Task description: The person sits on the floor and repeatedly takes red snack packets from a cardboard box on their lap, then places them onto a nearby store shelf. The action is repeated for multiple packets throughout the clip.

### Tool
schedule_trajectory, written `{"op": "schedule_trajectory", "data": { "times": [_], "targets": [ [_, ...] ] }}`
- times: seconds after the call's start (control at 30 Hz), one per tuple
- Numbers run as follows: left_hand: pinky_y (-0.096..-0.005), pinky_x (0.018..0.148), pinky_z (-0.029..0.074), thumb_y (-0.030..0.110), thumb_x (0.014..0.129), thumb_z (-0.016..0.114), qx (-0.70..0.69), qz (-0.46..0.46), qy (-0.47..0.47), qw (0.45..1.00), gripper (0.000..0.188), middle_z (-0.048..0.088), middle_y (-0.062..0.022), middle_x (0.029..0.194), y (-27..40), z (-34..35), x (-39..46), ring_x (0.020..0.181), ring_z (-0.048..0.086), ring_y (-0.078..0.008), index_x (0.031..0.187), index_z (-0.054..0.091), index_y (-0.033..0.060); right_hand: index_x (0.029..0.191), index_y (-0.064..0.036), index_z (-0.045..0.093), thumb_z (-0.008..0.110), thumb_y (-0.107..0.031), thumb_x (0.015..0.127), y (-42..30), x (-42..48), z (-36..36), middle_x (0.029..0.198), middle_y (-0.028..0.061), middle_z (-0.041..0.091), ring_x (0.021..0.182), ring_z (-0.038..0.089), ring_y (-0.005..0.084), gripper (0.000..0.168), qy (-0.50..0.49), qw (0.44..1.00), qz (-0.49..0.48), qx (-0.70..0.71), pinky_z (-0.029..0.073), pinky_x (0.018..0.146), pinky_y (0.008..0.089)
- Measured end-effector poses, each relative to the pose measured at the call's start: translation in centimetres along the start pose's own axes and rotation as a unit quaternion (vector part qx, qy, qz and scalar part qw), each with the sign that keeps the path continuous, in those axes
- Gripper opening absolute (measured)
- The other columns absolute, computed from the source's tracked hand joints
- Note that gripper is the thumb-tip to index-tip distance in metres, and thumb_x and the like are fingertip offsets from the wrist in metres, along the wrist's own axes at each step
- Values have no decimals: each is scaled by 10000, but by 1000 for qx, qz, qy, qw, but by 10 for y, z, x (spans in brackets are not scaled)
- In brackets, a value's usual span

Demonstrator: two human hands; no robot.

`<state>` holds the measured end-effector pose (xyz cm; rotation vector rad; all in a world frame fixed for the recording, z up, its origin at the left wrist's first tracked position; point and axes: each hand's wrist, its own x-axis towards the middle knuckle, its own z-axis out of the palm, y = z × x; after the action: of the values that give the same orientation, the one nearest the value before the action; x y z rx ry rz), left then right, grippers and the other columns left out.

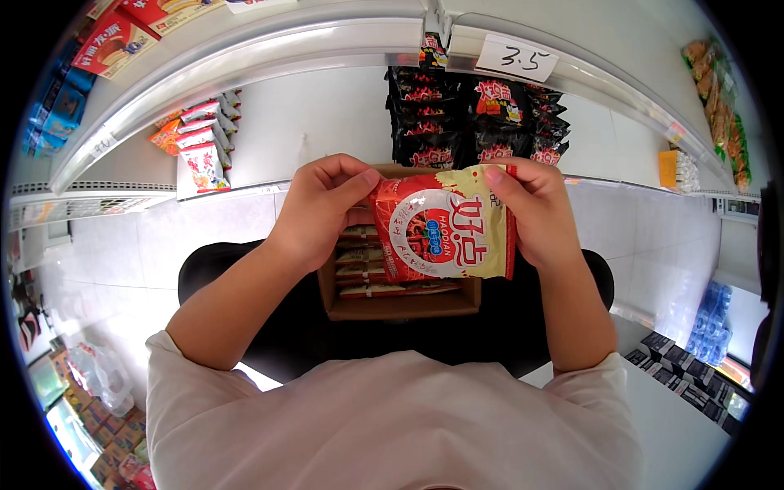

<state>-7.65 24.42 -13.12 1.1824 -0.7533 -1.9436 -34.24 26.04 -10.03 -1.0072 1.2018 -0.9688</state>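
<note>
Between my two hands is a red and cream foil snack bag (429, 226), its printed front facing up at me. My left hand (324, 208) pinches one end of it, thumb on top. At the opposite end my right hand (533, 208) grips the red-edged seal the same way. Below the bag sits an open cardboard box (401, 312) on a black seat or stand (269, 318). Several similar snack bags (361, 269) stand in a row inside the box; the held bag hides part of them.
A white shelf (294, 128) lies ahead, bearing several black snack bags (429, 122) and, at left, white and red snack bags (205, 147). Over it runs an upper shelf edge (343, 46) with a handwritten price card (516, 58). Black boxes (680, 373) line the lower right.
</note>
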Motion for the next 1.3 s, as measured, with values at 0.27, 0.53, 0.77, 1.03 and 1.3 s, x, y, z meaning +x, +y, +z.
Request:
{"op": "schedule_trajectory", "data": {
  "times": [0.27, 0.53, 0.77, 1.03, 1.3],
  "targets": [
    [-352, 784, 594, 160, 1011, 610, 51, 36, -27, 998, 108, 710, -96, 988, 1, 1, -4, 932, 711, -202, 1012, 618, 52, 1059, 62, 707, 634, -106, 986, -10, 0, -17, 907, 45, 710, 808, 618, 73, 197, 53, 998, -40, -14, 505, 745, 247],
    [-322, 787, 567, 174, 1028, 583, 103, 54, -95, 989, 153, 657, -57, 994, 9, 1, -10, 871, 651, -142, 992, 602, 26, 1056, 60, 698, 635, -97, 981, -8, -3, -16, 931, 69, 718, 829, 645, 92, 185, 3, 999, -24, 31, 516, 761, 257],
    [-296, 852, 497, 141, 1039, 564, 135, 167, -136, 967, 138, 653, -52, 996, 1, -11, -8, 934, 607, -122, 1007, 610, 15, 1062, 53, 692, 630, -114, 994, -9, -3, -18, 938, 71, 715, 827, 653, 102, 191, -18, 995, 3, 102, 524, 751, 264],
    [-350, 908, 515, 156, 1042, 558, -23, 157, -114, 981, 164, 665, -76, 1061, 5, -4, -7, 998, 629, -160, 982, 601, 10, 1084, 55, 690, 624, -122, 1003, -4, -6, -5, 946, 70, 712, 840, 650, 103, 205, 7, 993, -52, 103, 521, 754, 264],
    [-345, 891, 531, 129, 1025, 576, 121, 144, -160, 969, 107, 660, -116, 1104, 9, -9, -10, 1023, 646, -187, 1047, 598, 26, 1016, 53, 706, 621, -89, 988, -8, -7, -9, 907, 50, 707, 815, 623, 80, 168, -11, 999, -50, -11, 506, 753, 248]
  ]
}}
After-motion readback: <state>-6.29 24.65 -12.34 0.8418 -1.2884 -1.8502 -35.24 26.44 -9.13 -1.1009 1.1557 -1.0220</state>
